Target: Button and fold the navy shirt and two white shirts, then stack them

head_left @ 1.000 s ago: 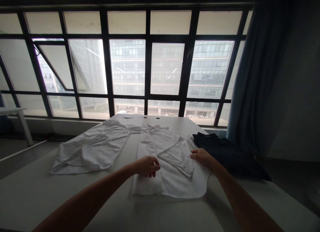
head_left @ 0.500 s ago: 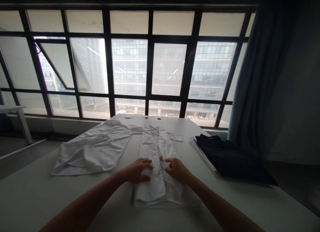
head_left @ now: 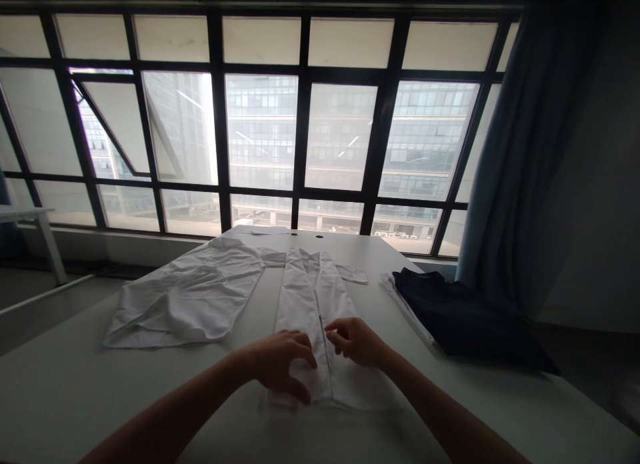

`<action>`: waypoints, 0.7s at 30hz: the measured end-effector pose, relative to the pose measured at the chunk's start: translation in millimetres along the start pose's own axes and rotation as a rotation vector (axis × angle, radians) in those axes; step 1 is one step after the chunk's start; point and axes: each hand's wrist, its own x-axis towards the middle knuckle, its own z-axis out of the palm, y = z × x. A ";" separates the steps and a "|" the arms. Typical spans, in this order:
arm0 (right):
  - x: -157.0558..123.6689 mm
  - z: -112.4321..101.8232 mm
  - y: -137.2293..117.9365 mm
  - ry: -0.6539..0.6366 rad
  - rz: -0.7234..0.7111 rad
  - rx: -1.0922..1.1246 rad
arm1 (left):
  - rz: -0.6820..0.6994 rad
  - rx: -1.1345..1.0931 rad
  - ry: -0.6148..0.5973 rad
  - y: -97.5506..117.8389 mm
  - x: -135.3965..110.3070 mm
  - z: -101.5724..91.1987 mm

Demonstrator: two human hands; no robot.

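Observation:
A white shirt (head_left: 313,294), folded lengthwise into a narrow strip, lies in the middle of the white table (head_left: 75,397). My left hand (head_left: 280,367) rests on the strip's near left part, fingers curled down onto the cloth. To its right, my right hand (head_left: 356,342) presses on the near right part, its fingers bent and touching the fabric by the centre seam. The hem under both hands is partly hidden.
A second white shirt (head_left: 185,297) lies spread out at the left. At the right lies a folded dark garment (head_left: 460,314) on a white one. Behind the table are large windows (head_left: 300,131), with a blue curtain (head_left: 520,171) at the right.
My right hand brought the shirt's right side over onto the middle, making a narrow strip. Both hands then slid toward me along the strip and now press its near end.

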 end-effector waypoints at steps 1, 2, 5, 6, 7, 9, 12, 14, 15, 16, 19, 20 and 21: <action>-0.1 -5.1 6.1 0.090 -0.041 -0.080 | 0.004 0.015 -0.004 7.5 1.2 2.9; 0.1 -9.5 13.4 0.158 -0.077 -0.163 | -0.003 0.035 -0.011 13.8 2.6 5.9; 0.9 -15.6 36.5 0.113 -0.081 -0.329 | -0.035 0.078 -0.058 23.1 6.3 11.4; 1.1 -15.2 42.5 0.045 -0.061 -0.356 | -0.035 0.083 -0.079 23.1 6.9 11.4; 1.0 -13.8 46.7 -0.017 -0.040 -0.373 | -0.027 0.080 -0.101 21.9 6.9 10.3; -0.5 -9.5 48.2 -0.096 -0.024 -0.393 | 0.001 0.049 -0.129 17.4 5.1 6.0; -8.2 -4.1 32.7 -0.128 -0.035 -0.426 | -0.003 -0.113 -0.203 11.0 -0.2 -2.7; -16.1 -4.1 14.4 -0.140 -0.060 -0.447 | -0.025 -0.249 -0.273 9.7 -2.4 -6.5; -19.8 -5.6 4.9 -0.147 -0.088 -0.450 | -0.026 -0.293 -0.273 9.8 -2.2 -7.1; -22.6 -7.9 -3.7 -0.161 -0.124 -0.442 | -0.016 -0.306 -0.228 9.9 -1.1 -6.7; -20.7 -15.5 -16.8 -0.205 -0.217 -0.360 | 0.094 -0.175 0.027 6.7 6.0 -0.4; -15.7 -16.9 -15.3 -0.188 -0.237 -0.337 | 0.146 -0.114 0.083 3.7 8.5 2.7; -8.5 -17.1 -10.8 -0.159 -0.258 -0.326 | 0.191 -0.065 0.102 -0.2 10.5 5.7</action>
